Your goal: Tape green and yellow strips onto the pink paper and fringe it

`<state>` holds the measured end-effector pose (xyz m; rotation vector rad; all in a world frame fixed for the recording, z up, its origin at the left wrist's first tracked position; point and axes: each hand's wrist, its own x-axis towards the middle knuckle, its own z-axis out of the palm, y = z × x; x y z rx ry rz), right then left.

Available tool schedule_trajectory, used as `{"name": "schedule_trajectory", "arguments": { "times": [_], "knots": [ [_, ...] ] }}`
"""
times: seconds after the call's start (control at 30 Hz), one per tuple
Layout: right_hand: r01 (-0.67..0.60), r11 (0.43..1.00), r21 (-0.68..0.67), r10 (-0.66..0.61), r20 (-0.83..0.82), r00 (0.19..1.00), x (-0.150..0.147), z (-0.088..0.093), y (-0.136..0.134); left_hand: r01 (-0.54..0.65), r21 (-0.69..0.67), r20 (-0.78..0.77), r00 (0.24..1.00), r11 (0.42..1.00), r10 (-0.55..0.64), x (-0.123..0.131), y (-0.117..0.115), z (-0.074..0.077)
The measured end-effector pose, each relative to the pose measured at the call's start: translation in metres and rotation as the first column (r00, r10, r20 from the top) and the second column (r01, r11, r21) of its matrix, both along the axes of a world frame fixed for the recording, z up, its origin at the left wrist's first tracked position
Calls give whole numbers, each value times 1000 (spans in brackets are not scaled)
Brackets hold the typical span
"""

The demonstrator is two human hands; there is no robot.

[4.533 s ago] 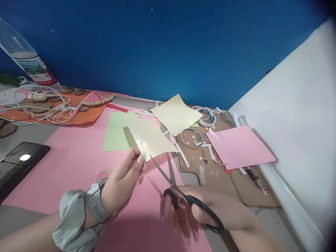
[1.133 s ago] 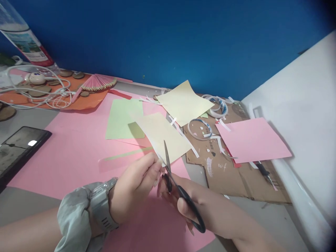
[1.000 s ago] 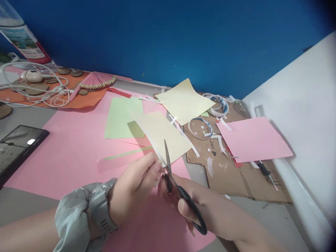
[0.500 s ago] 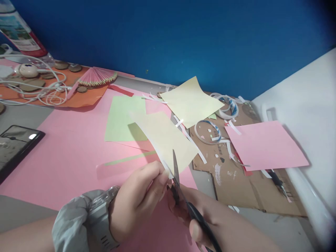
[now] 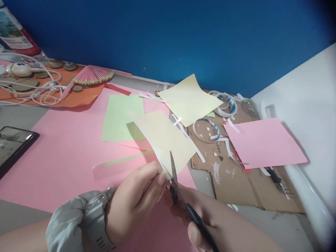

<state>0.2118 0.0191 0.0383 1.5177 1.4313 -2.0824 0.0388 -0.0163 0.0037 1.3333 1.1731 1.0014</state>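
My left hand [image 5: 136, 201] pinches the near edge of a pale yellow paper sheet [image 5: 165, 140] and holds it up over a big pink sheet [image 5: 65, 154]. A grey watch and a grey scrunchie sit on that wrist. My right hand [image 5: 212, 224] grips black-handled scissors [image 5: 183, 203], fingers through the loops. The blades point up and away, closed into the yellow sheet's near edge right beside my left fingertips. A thin white strip runs along the sheet's left edge.
A green sheet [image 5: 120, 117], a second yellow sheet [image 5: 189, 99] and a pink square [image 5: 264, 143] lie beyond. Tape rolls [image 5: 206, 129] and paper scraps litter brown cardboard [image 5: 236, 182]. A phone [image 5: 13, 143] lies left; white cables [image 5: 34, 91] and a folded pink fan [image 5: 91, 75] sit far left. A white wall rises right.
The scissors went from wide open beside the sheet to closed into its near edge. Both hands drew nearer to me, and the view shifted slightly.
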Motion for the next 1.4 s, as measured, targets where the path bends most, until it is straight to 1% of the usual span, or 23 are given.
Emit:
{"name": "schedule_trajectory", "arguments": {
  "times": [0.1,0.23,0.33,0.73,0.9,1.07,1.3,1.4],
  "knots": [
    [-11,1000,13,11,0,1000,-1,-1,-2,11,-2,1,1000,1000,-11,0,0,1],
    [-18,1000,18,18,-4,1000,-1,3,0,-13,-6,-44,999,1000,13,-1,-1,1],
    [-20,1000,23,20,1,1000,-2,4,1,-18,-16,-48,999,1000,17,-1,0,0],
    [-26,999,42,27,-8,1000,0,2,1,-20,-15,-81,996,1000,19,-1,2,-1],
    [-65,998,10,65,-27,998,-1,5,2,-1,-30,-43,999,1000,0,-1,1,1],
    [-30,999,29,30,-12,999,0,2,0,0,-19,-27,1000,1000,0,-1,2,1],
    [-4,999,41,4,-6,1000,1,-1,-2,-12,-17,-53,999,1000,11,-1,2,1],
    [-17,999,30,18,-14,1000,2,0,0,-11,-22,-60,998,1000,10,-1,1,0]
  ]
}}
